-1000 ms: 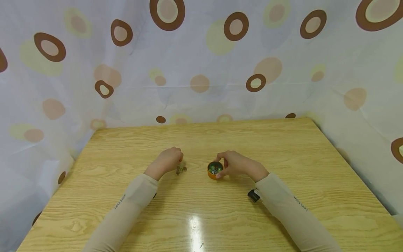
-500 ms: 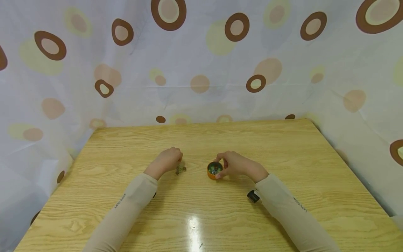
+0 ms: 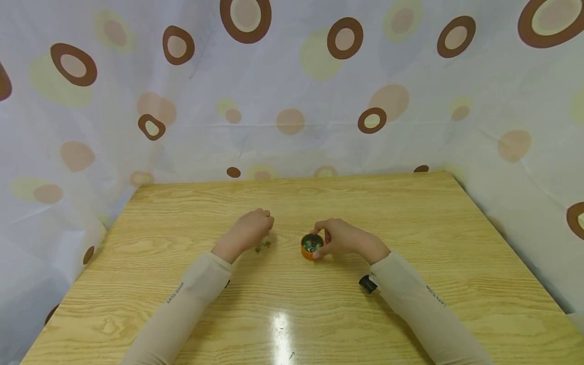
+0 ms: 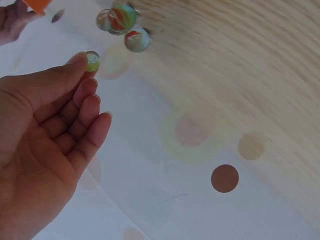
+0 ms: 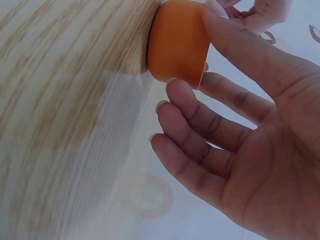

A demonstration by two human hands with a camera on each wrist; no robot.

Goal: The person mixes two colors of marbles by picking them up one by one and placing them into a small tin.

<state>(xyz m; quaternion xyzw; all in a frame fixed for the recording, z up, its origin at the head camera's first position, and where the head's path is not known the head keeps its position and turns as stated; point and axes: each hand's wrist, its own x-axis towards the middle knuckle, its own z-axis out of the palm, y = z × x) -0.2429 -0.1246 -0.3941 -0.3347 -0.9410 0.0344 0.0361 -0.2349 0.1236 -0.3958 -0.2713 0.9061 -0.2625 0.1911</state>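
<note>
My left hand (image 3: 250, 232) is raised a little over the table and pinches a greenish glass marble (image 4: 93, 61) between thumb and forefinger. Several marbles (image 4: 137, 39) with red, green and white swirls lie on the wood below it; the head view has these loose marbles (image 3: 267, 244) just beside that hand. To their right stands a small round orange container (image 3: 310, 255), dark inside, with several marbles in it. My right hand (image 3: 343, 238) holds this container by its rim with thumb and forefinger. Its other fingers (image 5: 182, 137) curve loosely beside the orange wall.
The light wooden table (image 3: 283, 284) carries a bright glare spot near its front. A white curtain (image 3: 292, 91) with brown and yellow ovals closes off the back and both sides. A black device (image 3: 367, 284) is strapped under the right wrist.
My left hand has lifted from the loose marbles and shifted slightly right, toward the container, with a marble pinched in its fingers. My right hand and the container have stayed in place.
</note>
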